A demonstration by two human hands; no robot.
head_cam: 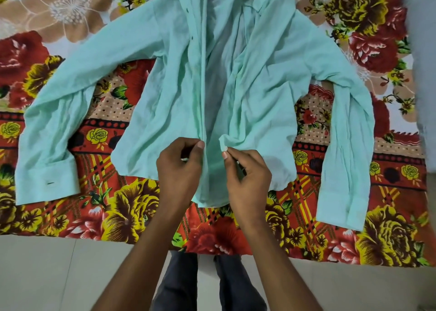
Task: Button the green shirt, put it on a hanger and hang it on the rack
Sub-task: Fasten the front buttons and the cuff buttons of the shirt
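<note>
The green shirt lies flat and unbuttoned on a bed, collar away from me, both sleeves spread outward and bent toward me. My left hand pinches the left front edge near the hem, where the buttonholes run as dark slits up the placket. My right hand pinches the right front edge near the hem, with a small white button showing at its fingertips. A gap of inner fabric separates the two edges. No hanger or rack is in view.
A floral bedsheet in red, yellow and brown covers the bed, whose near edge runs across the lower frame. Below it are pale floor tiles and my dark trousers. A grey surface stands at the right.
</note>
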